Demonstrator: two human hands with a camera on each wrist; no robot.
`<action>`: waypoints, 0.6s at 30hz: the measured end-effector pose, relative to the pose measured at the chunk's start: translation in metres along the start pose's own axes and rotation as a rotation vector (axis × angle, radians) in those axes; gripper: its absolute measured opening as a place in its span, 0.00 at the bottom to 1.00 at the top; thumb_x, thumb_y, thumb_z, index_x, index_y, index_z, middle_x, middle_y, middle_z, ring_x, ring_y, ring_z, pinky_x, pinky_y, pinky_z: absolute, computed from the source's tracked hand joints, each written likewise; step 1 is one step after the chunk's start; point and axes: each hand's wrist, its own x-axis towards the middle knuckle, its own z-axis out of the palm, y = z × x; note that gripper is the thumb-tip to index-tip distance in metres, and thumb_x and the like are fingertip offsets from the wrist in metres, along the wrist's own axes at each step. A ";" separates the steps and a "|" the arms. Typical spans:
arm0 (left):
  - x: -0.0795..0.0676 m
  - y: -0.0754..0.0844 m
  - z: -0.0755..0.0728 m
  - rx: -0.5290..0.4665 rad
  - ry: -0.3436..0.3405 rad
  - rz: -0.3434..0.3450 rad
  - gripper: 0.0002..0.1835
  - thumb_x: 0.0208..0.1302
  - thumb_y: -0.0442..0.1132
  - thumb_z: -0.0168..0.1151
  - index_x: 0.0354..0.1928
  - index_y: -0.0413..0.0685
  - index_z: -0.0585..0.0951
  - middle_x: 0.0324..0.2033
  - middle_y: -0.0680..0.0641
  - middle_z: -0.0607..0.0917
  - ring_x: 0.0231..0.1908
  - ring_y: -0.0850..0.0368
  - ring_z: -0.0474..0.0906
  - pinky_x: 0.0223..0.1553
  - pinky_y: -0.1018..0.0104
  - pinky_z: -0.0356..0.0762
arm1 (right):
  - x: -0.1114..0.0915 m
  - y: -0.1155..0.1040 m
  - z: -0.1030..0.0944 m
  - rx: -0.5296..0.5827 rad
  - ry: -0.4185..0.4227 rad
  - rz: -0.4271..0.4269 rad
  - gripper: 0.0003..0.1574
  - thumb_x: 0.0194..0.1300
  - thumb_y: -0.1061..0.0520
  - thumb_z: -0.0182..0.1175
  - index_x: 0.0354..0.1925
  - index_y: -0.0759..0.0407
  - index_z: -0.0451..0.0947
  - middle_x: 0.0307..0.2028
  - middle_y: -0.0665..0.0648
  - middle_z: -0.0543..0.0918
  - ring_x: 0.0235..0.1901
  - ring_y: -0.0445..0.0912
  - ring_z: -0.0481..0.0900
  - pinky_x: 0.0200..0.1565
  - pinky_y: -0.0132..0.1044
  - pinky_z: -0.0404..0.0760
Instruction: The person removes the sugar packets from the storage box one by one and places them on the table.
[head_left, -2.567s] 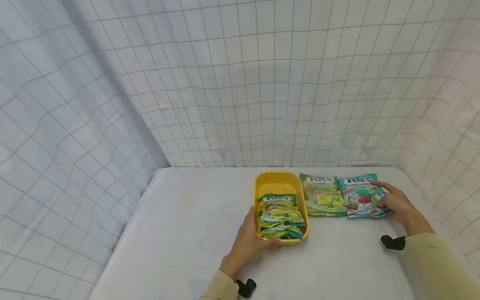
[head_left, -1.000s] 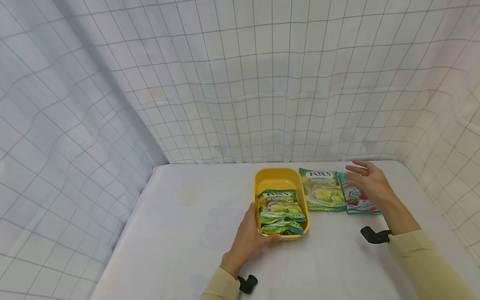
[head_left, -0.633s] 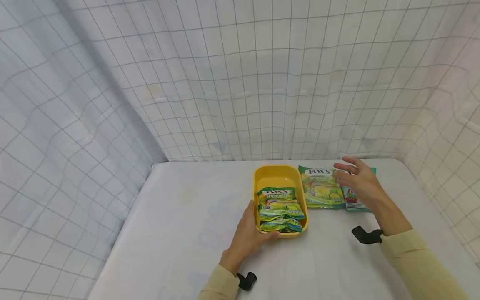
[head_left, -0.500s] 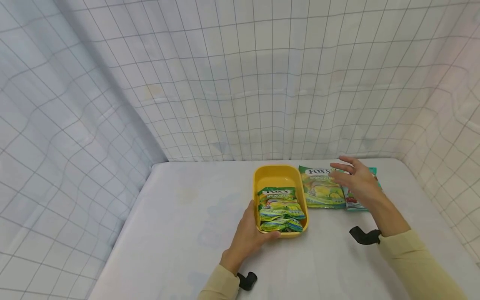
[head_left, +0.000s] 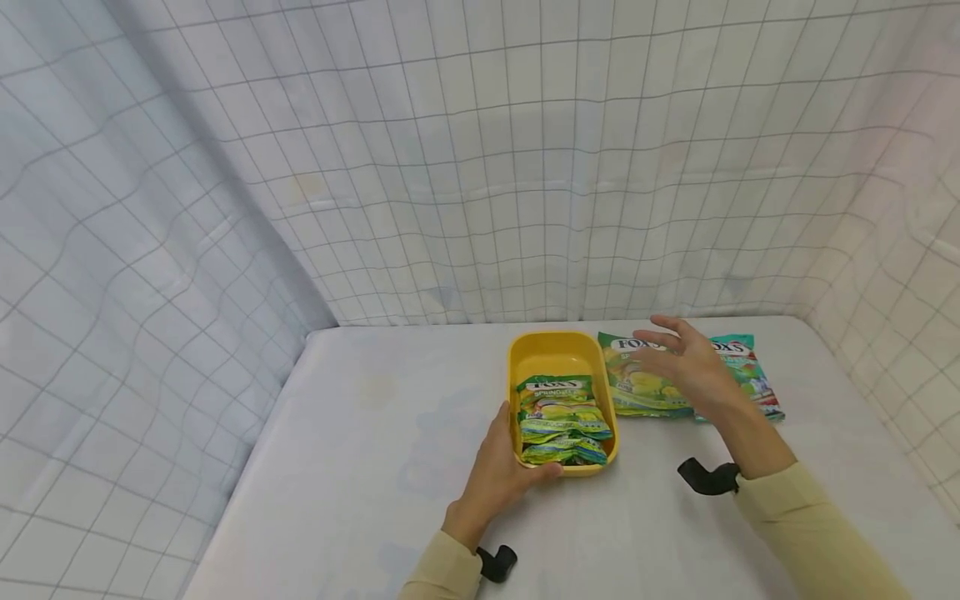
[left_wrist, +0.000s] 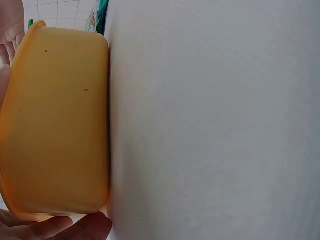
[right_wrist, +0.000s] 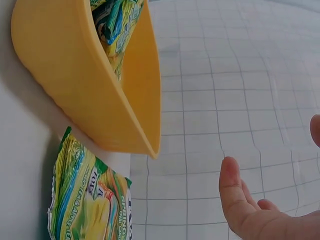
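My left hand (head_left: 498, 471) grips the near left corner of a yellow plastic bin (head_left: 555, 354), thumb along its front rim and fingers on its left side. Inside the bin, green candy bags (head_left: 557, 408) overlap toward the near end; how many cannot be told. To the right of the bin lies another green Fox's candy bag (head_left: 648, 402), flat on the table. A teal Fox's candy bag (head_left: 753, 379) lies beside it. Over the green bag my right hand (head_left: 693, 367) hovers with fingers spread and nothing held, partly covering both bags. The right wrist view shows it apart from the bin.
A white cloth covers the table (head_left: 360, 442). Behind it rises a white grid-patterned curtain (head_left: 465, 208), and similar curtains hang on the left and right sides. The bags lie close to the table's back edge.
My right hand let go of the teal bag, rose, and moved left over the green bag. More of the teal bag shows again. My left hand and the bin stay in place.
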 end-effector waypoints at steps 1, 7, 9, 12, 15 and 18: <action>0.000 0.000 0.000 0.005 0.001 -0.001 0.68 0.47 0.60 0.82 0.80 0.43 0.48 0.71 0.40 0.66 0.67 0.46 0.67 0.67 0.46 0.66 | 0.000 0.000 0.002 -0.004 -0.002 0.002 0.61 0.68 0.45 0.68 0.82 0.55 0.41 0.74 0.64 0.64 0.68 0.62 0.67 0.67 0.61 0.65; 0.001 0.000 -0.001 -0.005 0.004 0.050 0.66 0.48 0.60 0.81 0.80 0.44 0.50 0.68 0.43 0.69 0.65 0.49 0.69 0.65 0.47 0.68 | 0.002 -0.001 0.014 -0.036 -0.005 0.025 0.65 0.64 0.40 0.72 0.82 0.51 0.42 0.74 0.61 0.65 0.67 0.62 0.70 0.66 0.66 0.63; 0.001 -0.001 0.000 -0.014 0.002 0.067 0.65 0.49 0.60 0.81 0.80 0.45 0.51 0.66 0.44 0.70 0.64 0.50 0.70 0.64 0.47 0.69 | 0.003 -0.001 0.017 -0.021 -0.015 0.022 0.64 0.64 0.41 0.72 0.82 0.51 0.42 0.74 0.61 0.65 0.65 0.61 0.72 0.66 0.65 0.63; 0.002 -0.001 0.000 -0.023 0.002 0.069 0.64 0.48 0.59 0.81 0.79 0.46 0.51 0.66 0.46 0.70 0.63 0.51 0.70 0.64 0.48 0.69 | 0.003 -0.002 0.021 -0.017 -0.026 0.013 0.62 0.65 0.42 0.71 0.82 0.52 0.43 0.74 0.61 0.65 0.64 0.61 0.73 0.66 0.65 0.63; 0.002 -0.001 0.000 -0.025 0.001 0.064 0.64 0.48 0.59 0.82 0.79 0.47 0.52 0.65 0.47 0.71 0.63 0.52 0.70 0.65 0.48 0.68 | 0.004 -0.003 0.026 -0.010 -0.033 0.007 0.61 0.66 0.44 0.70 0.81 0.53 0.43 0.73 0.62 0.65 0.65 0.62 0.71 0.65 0.65 0.65; 0.002 -0.002 0.000 -0.022 0.003 0.057 0.64 0.47 0.59 0.82 0.79 0.47 0.52 0.66 0.47 0.70 0.63 0.52 0.70 0.66 0.49 0.68 | 0.005 -0.004 0.030 -0.014 -0.034 0.008 0.60 0.67 0.44 0.69 0.81 0.54 0.44 0.73 0.63 0.66 0.66 0.62 0.71 0.65 0.64 0.67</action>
